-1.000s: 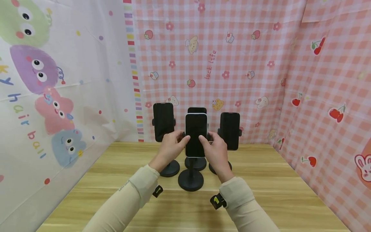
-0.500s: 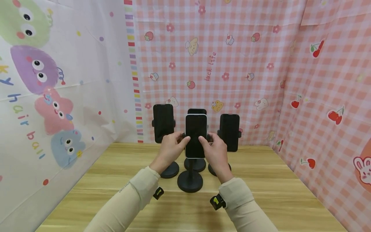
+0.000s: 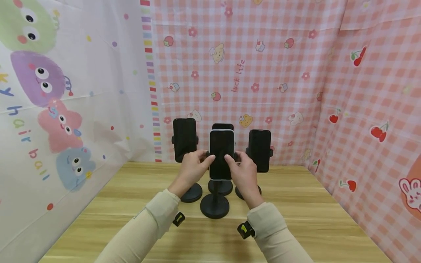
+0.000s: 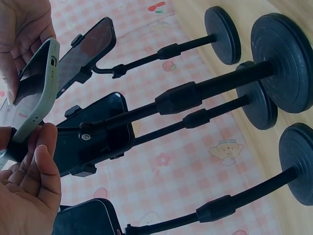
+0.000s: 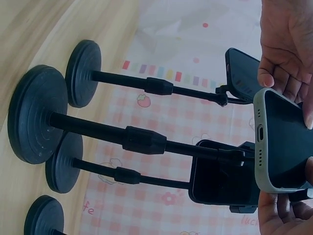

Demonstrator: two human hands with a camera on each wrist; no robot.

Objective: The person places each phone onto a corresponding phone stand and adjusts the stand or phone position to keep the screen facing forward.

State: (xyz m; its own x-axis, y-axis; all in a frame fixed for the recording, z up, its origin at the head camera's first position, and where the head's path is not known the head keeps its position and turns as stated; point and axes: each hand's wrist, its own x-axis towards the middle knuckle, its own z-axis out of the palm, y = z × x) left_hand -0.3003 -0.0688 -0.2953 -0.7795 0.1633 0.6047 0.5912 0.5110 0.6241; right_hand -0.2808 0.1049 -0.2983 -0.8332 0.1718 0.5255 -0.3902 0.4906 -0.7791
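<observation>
A smartphone (image 3: 222,146) in a pale case stands upright at the front of a group, its dark screen facing me. Beneath it is a black phone stand (image 3: 215,206) with a round base. My left hand (image 3: 194,166) grips the phone's left side, thumb on the screen and fingers curled at the edge by the holder's clamp. My right hand (image 3: 244,171) grips the right side likewise. In the left wrist view the stand's pole (image 4: 178,100) runs behind the phone's pale lower edge (image 4: 46,93). The fingers hide most of the clamp.
Behind stand more phones on black stands: a left phone (image 3: 185,140), a right phone (image 3: 259,150) and a back phone (image 3: 223,126) mostly hidden by the front one. All are on a wooden table (image 3: 296,219). Patterned cloths (image 3: 236,65) enclose the back and sides.
Both hands keep their grip on the front phone, which stays put. The whole head view shifts slightly down and left.
</observation>
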